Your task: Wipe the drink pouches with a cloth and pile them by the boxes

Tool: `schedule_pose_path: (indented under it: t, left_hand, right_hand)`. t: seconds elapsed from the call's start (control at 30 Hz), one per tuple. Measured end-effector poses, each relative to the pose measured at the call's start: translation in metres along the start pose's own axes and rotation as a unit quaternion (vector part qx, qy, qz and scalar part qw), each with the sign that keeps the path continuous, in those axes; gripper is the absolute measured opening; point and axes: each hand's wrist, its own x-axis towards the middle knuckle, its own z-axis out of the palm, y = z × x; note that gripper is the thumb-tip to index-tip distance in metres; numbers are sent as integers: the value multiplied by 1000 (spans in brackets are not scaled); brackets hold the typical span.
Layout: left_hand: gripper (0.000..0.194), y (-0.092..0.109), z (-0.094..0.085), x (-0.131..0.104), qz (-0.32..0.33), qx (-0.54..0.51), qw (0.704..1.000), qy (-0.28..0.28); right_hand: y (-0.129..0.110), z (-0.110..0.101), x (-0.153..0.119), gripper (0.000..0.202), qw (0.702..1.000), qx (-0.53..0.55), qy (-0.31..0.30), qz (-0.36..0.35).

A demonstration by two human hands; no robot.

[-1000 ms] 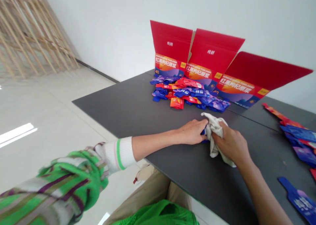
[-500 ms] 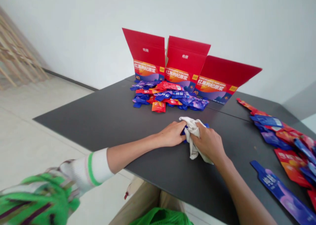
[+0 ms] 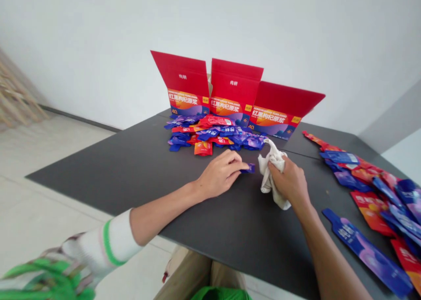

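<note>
Near the middle of the dark table, my left hand point(image 3: 222, 173) pinches a blue-purple sachet point(image 3: 249, 168); only one end of it shows past my fingers. To its right, my right hand point(image 3: 291, 177) is closed on a crumpled off-white cloth point(image 3: 272, 164). The cloth and the sachet are apart. Just beyond my hands lies a heap of red and blue sachets point(image 3: 219, 131), piled before three red boxes with raised lids, the left box point(image 3: 187, 102), the middle box point(image 3: 228, 109) and the right box point(image 3: 272, 120).
A second spread of red and blue sachets point(image 3: 368, 170) covers the table's right side. One long blue sachet point(image 3: 365, 249) lies nearer me, by my right forearm. The dark table point(image 3: 108, 168) ends in a corner on the left. A white wall point(image 3: 98, 41) stands behind.
My hands have separated: the right has drawn the cloth off the sachet to the right, and the left has shifted slightly left with the sachet, now uncovered. The view has turned a little.
</note>
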Motion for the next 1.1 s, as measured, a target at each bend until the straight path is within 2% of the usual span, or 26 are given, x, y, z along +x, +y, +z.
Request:
schedule_pose_path:
  t: [0.1,0.2,0.33,0.5,0.67,0.83,1.0,1.1]
  left_hand:
    - [27,1,7,-3,50,-20,992,-115]
    - [31,0,13,-5,63,-55,981,-173]
    - [30,-5,16,-5,48,-82,980,-174]
    - [33,-9,17,-6,26,-86,981,-173]
    - [34,-12,18,-4,9,-114,978,-174]
    - [31,-13,19,-2,15,-123,977,-176]
    - [32,-14,20,-2,4,-121,976,-182]
    - [32,-15,19,-1,7,-118,976,-183]
  right_hand:
    - [-5,4,-4,35,999,13,-8,-48]
    - [-10,12,-10,31,994,14,-46,-100]
    - [-14,21,-12,30,982,-42,-104,-152]
    - [-12,20,-7,34,983,-134,-93,-78]
    - [-15,18,-12,31,968,-84,-132,-194]
    - [-15,16,-11,35,978,-135,-124,-100]
    - [-16,15,-15,31,964,-81,-149,-203]
    - [-14,16,-13,34,977,-114,-121,-134]
